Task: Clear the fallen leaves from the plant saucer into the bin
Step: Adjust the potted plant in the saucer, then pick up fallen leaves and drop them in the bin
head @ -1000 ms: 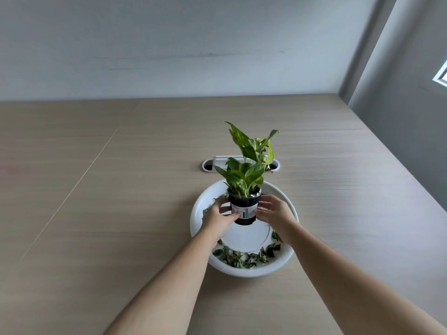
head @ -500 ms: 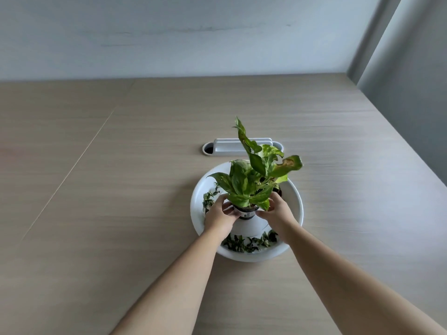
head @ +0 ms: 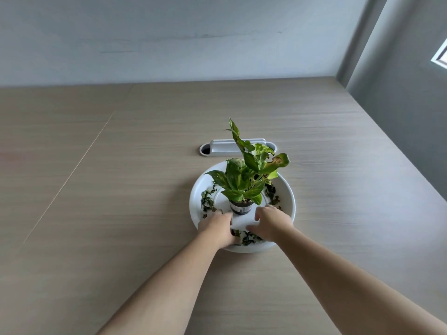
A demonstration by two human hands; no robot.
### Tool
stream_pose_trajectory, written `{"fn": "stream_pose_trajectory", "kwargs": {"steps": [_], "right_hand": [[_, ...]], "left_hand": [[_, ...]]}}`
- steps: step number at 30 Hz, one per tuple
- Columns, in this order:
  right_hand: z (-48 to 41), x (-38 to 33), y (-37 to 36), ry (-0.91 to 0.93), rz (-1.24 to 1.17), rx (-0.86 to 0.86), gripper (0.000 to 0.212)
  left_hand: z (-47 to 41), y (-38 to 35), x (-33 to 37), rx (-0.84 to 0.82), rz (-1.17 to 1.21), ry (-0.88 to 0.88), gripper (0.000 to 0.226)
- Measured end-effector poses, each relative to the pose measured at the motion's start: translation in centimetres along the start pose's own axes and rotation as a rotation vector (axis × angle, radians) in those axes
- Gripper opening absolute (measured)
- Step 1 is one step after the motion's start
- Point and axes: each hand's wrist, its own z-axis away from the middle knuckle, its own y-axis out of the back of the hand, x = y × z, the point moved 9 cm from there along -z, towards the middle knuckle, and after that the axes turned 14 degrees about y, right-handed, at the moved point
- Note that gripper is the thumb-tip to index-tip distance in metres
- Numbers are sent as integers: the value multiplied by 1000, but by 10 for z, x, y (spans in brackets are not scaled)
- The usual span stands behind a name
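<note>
A white round saucer (head: 291, 201) lies on the wooden table. In its middle stands a small black pot (head: 241, 209) with a white label, carrying a green leafy plant (head: 245, 180). Dark fallen leaves (head: 207, 201) lie around the saucer's floor at the left, right and near side. Neither hand touches the pot. My left hand (head: 216, 229) rests over the near-left rim with its fingers bent down onto the near leaves; whether it holds any is hidden. Over the near-right part hovers my right hand (head: 272, 222), fingers spread and empty. No bin is in view.
A grey cable-port cover (head: 232, 147) is set into the table just behind the saucer. The table (head: 121, 213) runs to a pale wall at the back and a grey wall on the right.
The pot was held up in both hands; now it stands in the saucer. Both hands have let go and drawn back to the near side of the saucer.
</note>
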Motion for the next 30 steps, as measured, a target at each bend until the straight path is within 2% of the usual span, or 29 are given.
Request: {"fn": "stream_pose_trajectory", "kwargs": {"steps": [3, 5, 12, 17, 22, 26, 30], "right_hand": [[1, -10, -9, 14, 67, -20, 53], [1, -15, -14, 32, 86, -9, 48], [-5, -14, -24, 69, -65, 20, 17], [-5, -6, -27, 11, -147, 25, 24], [11, 12, -6, -189, -467, 239, 13], [29, 24, 13, -326, -699, 435, 15], [49, 33, 22, -381, -824, 512, 10]], "left_hand": [[1, -3, 5, 44, -19, -32, 34], [0, 0, 7, 86, 10, -52, 25], [-3, -6, 10, 79, 114, -186, 31], [-10, -10, 7, 50, 221, -239, 23], [-21, 2, -9, -30, 561, -119, 14], [-22, 7, -16, -195, 905, -25, 19], [-11, 4, -7, -309, 1055, -1, 20]]}}
